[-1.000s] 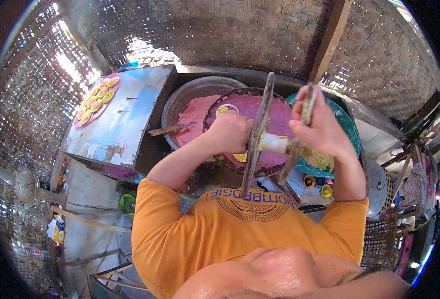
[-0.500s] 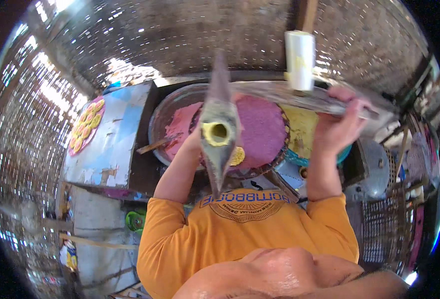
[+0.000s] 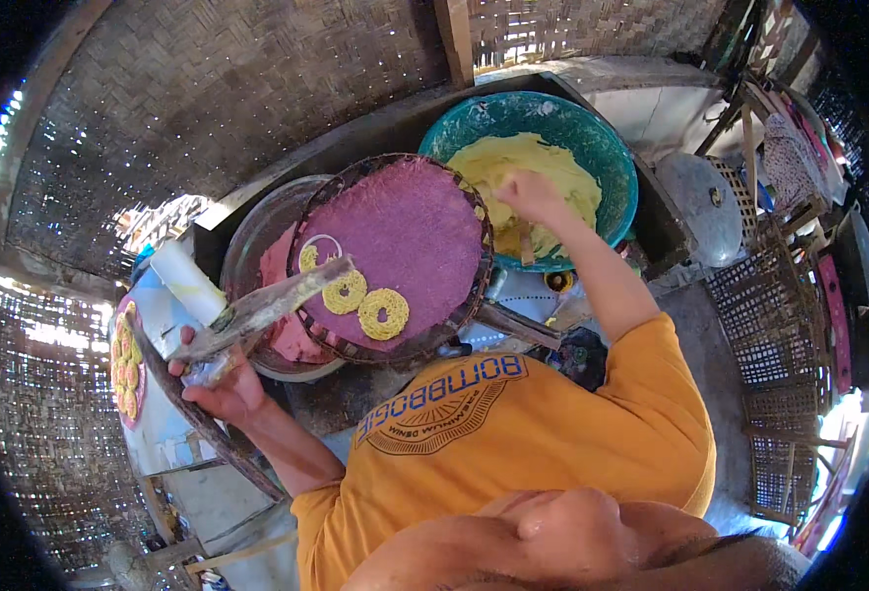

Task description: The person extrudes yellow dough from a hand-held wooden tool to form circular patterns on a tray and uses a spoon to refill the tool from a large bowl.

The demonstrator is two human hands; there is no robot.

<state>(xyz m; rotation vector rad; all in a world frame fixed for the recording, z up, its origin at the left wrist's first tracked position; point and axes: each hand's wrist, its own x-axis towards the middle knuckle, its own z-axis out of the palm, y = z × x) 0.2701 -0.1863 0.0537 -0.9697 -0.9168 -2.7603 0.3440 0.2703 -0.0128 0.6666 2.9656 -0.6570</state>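
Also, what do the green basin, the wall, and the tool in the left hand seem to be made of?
Green basin: probably plastic, by its evenly coloured, slightly glossy surface. Wall: likely bamboo, matte brown, from its flat-strip weave. Tool in the left hand: rough wood, judging by its worn, streaked bars; its white tube looks like smooth plastic, perhaps painted metal.

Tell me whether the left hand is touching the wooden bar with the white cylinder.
Touching. The head view shows the left hand gripping the wooden bar near the white cylinder, the hand showing on both sides of the wood.
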